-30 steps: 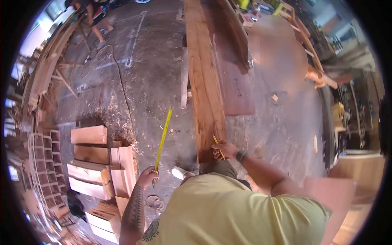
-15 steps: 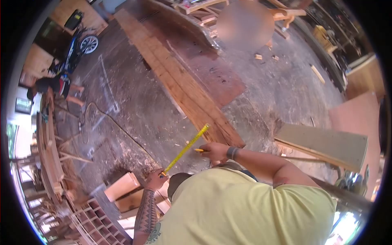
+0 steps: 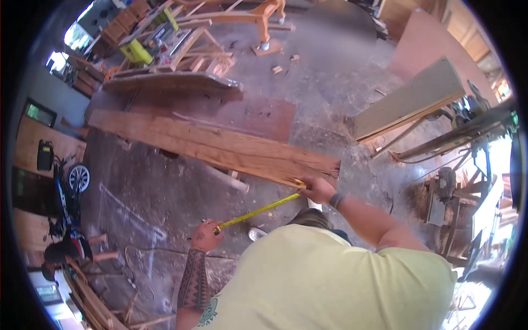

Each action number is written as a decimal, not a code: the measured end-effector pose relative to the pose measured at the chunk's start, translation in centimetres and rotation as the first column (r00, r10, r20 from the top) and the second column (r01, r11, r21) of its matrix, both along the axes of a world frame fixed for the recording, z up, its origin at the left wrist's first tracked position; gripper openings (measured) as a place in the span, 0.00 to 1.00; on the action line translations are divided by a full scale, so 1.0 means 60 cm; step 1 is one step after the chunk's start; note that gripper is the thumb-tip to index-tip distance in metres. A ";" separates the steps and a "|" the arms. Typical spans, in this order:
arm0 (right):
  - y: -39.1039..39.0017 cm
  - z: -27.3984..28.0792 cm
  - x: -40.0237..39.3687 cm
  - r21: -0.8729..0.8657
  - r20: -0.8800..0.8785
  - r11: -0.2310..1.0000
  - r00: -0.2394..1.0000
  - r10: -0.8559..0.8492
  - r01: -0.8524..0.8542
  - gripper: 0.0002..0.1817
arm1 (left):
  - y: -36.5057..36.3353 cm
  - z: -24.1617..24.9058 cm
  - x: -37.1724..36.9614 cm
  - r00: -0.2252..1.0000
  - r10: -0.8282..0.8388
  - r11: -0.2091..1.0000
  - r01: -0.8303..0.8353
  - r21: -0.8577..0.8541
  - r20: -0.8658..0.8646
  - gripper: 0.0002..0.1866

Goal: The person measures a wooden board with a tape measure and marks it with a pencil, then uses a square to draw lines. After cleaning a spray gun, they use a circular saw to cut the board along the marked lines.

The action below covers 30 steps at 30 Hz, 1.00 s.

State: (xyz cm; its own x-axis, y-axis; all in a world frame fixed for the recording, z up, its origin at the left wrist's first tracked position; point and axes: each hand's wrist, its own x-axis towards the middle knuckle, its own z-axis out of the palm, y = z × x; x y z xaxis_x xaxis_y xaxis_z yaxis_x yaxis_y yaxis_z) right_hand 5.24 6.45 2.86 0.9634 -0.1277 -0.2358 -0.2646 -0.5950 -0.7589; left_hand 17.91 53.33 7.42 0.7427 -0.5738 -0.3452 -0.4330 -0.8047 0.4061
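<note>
My left hand is closed around a tape measure, its case mostly hidden by my fingers. From it a yellow tape blade runs out to the right and slightly up. The blade's far end reaches the fingers of my right hand, which are closed on a thin yellow pencil. That hand is over the near edge of a long, wide wooden plank, close to its cracked right end. The plank lies across the floor, reaching far to the left.
A pale board is propped at the right, near a machine. Behind the plank lies a reddish sheet. A bicycle-like vehicle stands at far left, with a bent-over person beside stacked timber.
My view has turned, so the plank now runs more crosswise. My right hand has met the tape's free end and come to the plank's edge; the left still holds the tape measure.
</note>
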 end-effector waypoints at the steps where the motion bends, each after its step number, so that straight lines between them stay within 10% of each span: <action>1: 0.012 0.008 -0.004 0.060 0.026 0.998 1.000 -0.007 0.005 0.21 | 0.003 0.008 0.013 0.999 -0.040 0.999 0.040 -0.011 -0.005 0.24; 16: 0.041 -0.016 0.060 -0.074 0.034 0.954 0.957 -0.289 0.291 0.17 | -0.127 0.025 0.381 0.919 -0.392 0.919 0.393 -0.014 0.036 0.21; 30: -0.019 -0.042 0.119 -0.199 -0.097 0.858 0.861 -0.499 0.474 0.21 | -0.077 0.021 0.718 0.928 -0.373 0.909 0.365 0.199 0.003 0.18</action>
State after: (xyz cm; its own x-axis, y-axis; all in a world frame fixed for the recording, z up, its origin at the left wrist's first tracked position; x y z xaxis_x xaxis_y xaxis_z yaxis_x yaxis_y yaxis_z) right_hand 12.38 5.30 0.36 0.7264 -0.6196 -0.2976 -0.6484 -0.4740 -0.5958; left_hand 60.96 48.72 8.68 0.5057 -0.7359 -0.4503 -0.7268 -0.6446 0.2372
